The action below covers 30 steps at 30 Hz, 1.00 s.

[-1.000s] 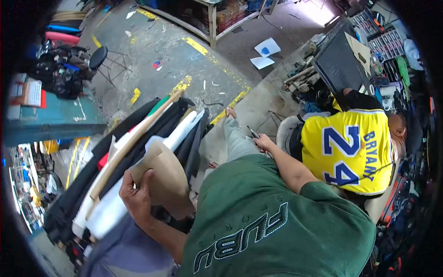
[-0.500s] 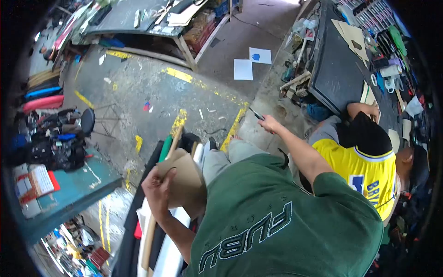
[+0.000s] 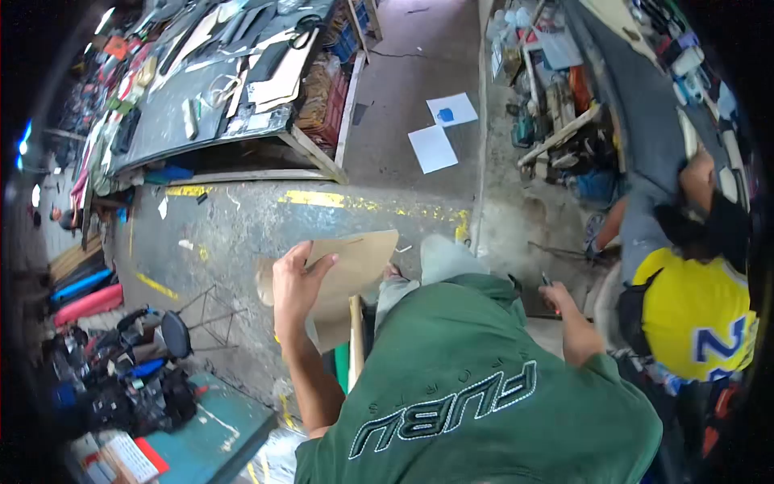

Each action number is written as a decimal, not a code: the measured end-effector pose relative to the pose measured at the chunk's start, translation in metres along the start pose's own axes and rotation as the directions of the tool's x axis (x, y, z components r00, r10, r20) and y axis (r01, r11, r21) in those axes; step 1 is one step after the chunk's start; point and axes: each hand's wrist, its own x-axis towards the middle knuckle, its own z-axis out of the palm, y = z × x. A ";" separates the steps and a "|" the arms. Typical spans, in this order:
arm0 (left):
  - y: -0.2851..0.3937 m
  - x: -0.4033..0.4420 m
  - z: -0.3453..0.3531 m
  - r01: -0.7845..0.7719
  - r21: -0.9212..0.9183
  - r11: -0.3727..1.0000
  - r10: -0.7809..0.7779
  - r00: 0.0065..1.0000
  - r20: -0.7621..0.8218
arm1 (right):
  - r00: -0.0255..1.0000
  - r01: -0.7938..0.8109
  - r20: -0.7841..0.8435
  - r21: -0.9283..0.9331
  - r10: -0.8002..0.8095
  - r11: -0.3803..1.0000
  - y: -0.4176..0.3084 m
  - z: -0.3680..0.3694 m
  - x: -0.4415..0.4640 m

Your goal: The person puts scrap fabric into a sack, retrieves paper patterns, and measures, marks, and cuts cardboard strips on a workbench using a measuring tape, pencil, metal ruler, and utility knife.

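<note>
My left hand point(image 3: 297, 282) pinches a curved sheet of brown paper or card point(image 3: 355, 262) between thumb and fingers, held up at the left of my body. Lower down on the right, my right hand point(image 3: 558, 297) is closed round a small dark pointed tool point(image 3: 546, 279), too small here to name for certain. Under the brown sheet stand the ends of rolls, one green point(image 3: 342, 367) and one tan point(image 3: 355, 339). My feet show partly on the concrete floor below.
A cluttered worktable point(image 3: 173, 121) stands ahead left. Two white papers point(image 3: 434, 149) lie on the floor. A person in a yellow jersey point(image 3: 685, 315) sits at a dark bench point(image 3: 653, 121) on the right. A stool point(image 3: 176, 334) and teal table point(image 3: 230, 415) are at left.
The view has swung round, bringing the worktable ahead nearer. The brown sheet is now raised and spread in my left hand. My right hand has dropped lower, still holding the tool.
</note>
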 end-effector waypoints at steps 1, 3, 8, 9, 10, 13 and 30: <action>-0.031 0.030 0.011 0.036 -0.029 0.999 -0.036 0.999 0.027 | 0.998 -0.040 -0.038 0.060 0.042 0.997 0.008 0.030 0.038; -0.083 0.043 0.034 0.199 -0.107 0.974 -0.187 0.976 0.107 | 0.959 -0.233 -0.145 0.078 0.242 0.969 -0.063 0.095 0.011; -0.153 0.089 0.028 0.064 -0.237 0.969 -0.065 0.998 0.001 | 0.887 0.460 0.102 -0.110 -0.450 0.881 -0.199 0.215 0.088; -0.165 0.107 0.025 0.006 -0.175 0.985 -0.012 0.999 -0.032 | 0.936 0.352 0.091 -0.279 -0.341 0.893 -0.253 0.227 0.085; -0.175 0.128 0.024 -0.049 -0.114 0.992 0.041 0.997 -0.072 | 0.918 0.394 0.071 -0.281 -0.391 0.875 -0.295 0.229 0.088; -0.179 0.186 0.032 -0.098 -0.005 0.995 0.097 0.989 -0.115 | 0.809 0.585 0.191 -0.168 -0.556 0.793 -0.387 0.218 0.099; -0.196 0.387 0.129 0.157 0.554 0.818 -0.004 0.964 -0.267 | 0.901 0.426 0.371 -0.649 -0.227 0.630 -0.553 0.155 0.497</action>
